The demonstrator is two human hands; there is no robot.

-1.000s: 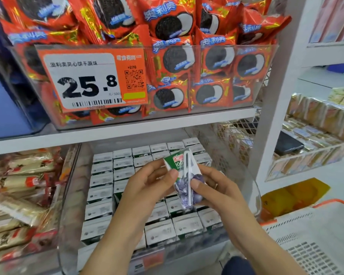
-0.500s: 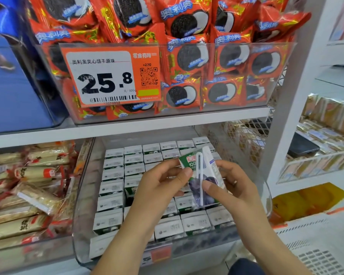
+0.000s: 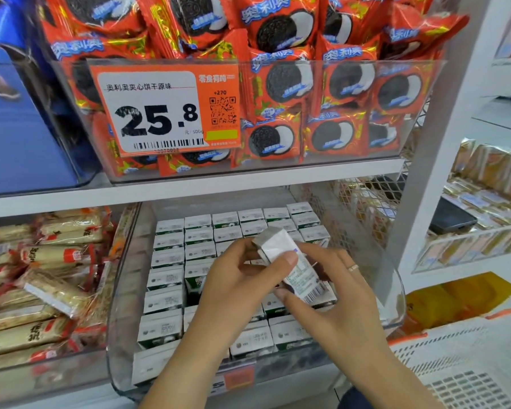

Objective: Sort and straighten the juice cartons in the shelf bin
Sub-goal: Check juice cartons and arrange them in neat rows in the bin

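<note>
A clear plastic shelf bin [image 3: 121, 343] on the lower shelf holds several small juice cartons [image 3: 167, 258] standing in rows, white tops up. Above the middle of the bin, both hands hold one juice carton [image 3: 289, 258] tilted, its white back with small print and a barcode facing me. My left hand [image 3: 242, 287] grips its upper end with thumb and fingers. My right hand [image 3: 334, 293] pinches its lower end, thumb underneath; a ring shows on one finger. The cartons under my hands are hidden.
A bin of red cookie packs [image 3: 292, 84] with an orange price tag [image 3: 165, 110] sits on the shelf above. Wrapped snack bars [image 3: 42, 278] fill the bin to the left. A white basket [image 3: 466, 364] stands at lower right, a white shelf post [image 3: 443, 160] on the right.
The held carton has been turned: its green and purple front with the straw showed before, and the white back with the barcode shows now. The view has shifted slightly left.
</note>
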